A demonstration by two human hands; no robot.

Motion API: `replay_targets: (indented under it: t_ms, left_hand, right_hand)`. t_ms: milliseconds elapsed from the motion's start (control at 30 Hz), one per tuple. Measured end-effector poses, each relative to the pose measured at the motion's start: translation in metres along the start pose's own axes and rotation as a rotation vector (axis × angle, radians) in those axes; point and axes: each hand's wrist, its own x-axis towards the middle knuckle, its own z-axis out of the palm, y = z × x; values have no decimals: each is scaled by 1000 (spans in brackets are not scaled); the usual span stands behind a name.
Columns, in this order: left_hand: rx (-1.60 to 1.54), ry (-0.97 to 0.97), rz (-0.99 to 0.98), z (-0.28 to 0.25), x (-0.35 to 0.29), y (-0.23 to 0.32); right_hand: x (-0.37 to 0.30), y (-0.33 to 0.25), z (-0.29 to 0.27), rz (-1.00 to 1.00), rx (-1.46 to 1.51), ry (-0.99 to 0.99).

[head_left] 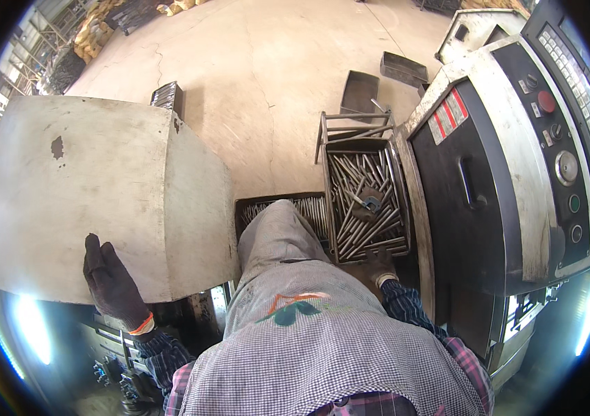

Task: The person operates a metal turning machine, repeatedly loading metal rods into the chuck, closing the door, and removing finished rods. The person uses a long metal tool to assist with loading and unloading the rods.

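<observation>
My left hand (pixel 111 281), in a dark glove with an orange cuff, is raised with its fingers stretched out against or just in front of the pale machine cover (pixel 80 201); whether it touches is unclear. Nothing shows in it. My right hand (pixel 379 263), also gloved, is at the near rim of a dark metal tray (pixel 331 208) heaped with metal rods (pixel 360 239). Its fingers blend into the shade there, so a grip cannot be made out. A small grey-blue tool (pixel 371 204) lies on a brown cloth-like piece (pixel 362 210) on the rods.
Another rod-filled tray (pixel 239 208) sits lower, partly behind my leg. To the right stands a machine with a black handled door (pixel 454 187) and a button panel (pixel 558 145). Metal bins (pixel 360 90) rest on the floor beyond; a bar rack (pixel 354 128) adjoins the tray.
</observation>
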Motion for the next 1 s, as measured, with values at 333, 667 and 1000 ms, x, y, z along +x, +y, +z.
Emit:
replay_targets:
  t_ms: [333,667,1000]
  left_hand:
    - [4,22,23,-5,3,8]
    - [39,-17,-9,-8,4,13]
    - [8,19,-24,-8,2,7]
  right_hand:
    - [3,1,4,-13,41,27]
    - [6,1,6,-2,27,12]
    - [29,12,27,-68,-148,45]
